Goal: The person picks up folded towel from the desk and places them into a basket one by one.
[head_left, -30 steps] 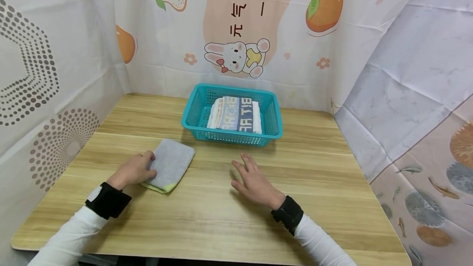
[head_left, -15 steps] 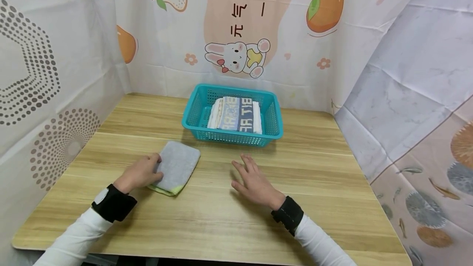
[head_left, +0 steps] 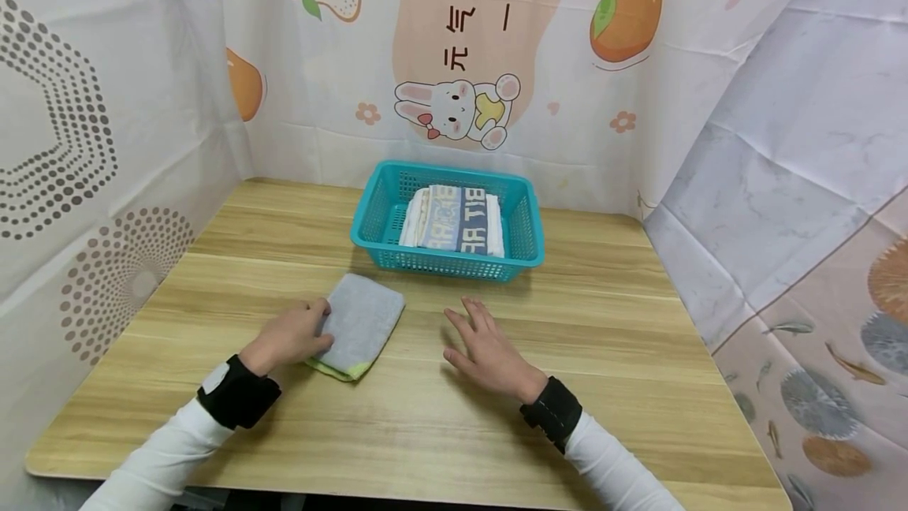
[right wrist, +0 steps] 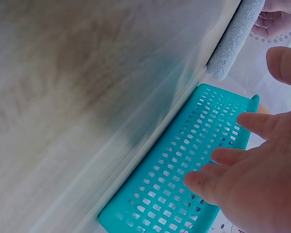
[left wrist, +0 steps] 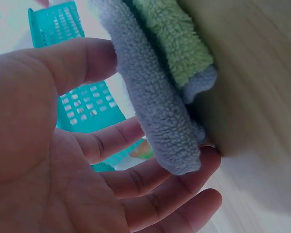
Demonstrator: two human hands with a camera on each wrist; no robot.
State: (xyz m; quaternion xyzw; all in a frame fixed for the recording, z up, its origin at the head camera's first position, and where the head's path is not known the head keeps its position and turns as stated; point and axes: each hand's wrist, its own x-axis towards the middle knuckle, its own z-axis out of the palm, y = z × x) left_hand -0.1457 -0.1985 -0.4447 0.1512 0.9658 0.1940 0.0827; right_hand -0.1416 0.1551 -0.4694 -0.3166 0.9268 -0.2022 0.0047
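A folded grey towel [head_left: 360, 323] with a yellow-green edge lies on the table, left of centre. My left hand [head_left: 289, 335] holds it by its left side. In the left wrist view the thumb [left wrist: 89, 60] lies against the grey pile, and the other fingers curve around the folded end, tips close to the wood. My right hand [head_left: 493, 353] has its fingers spread over the table in front of the basket, holding nothing. A turquoise plastic basket [head_left: 454, 260] stands at the back with a stack of folded towels [head_left: 454, 219] in it.
The pale wooden table [head_left: 624, 353] ends at a front edge below both forearms. White printed curtains [head_left: 567, 148] hang behind and along both sides. A black strap [head_left: 237, 393] wraps the left wrist, another black strap [head_left: 553, 412] the right.
The left hand has slid to the right together with the grey towel, bringing it nearer to the right hand. The right hand and the basket have stayed in place.
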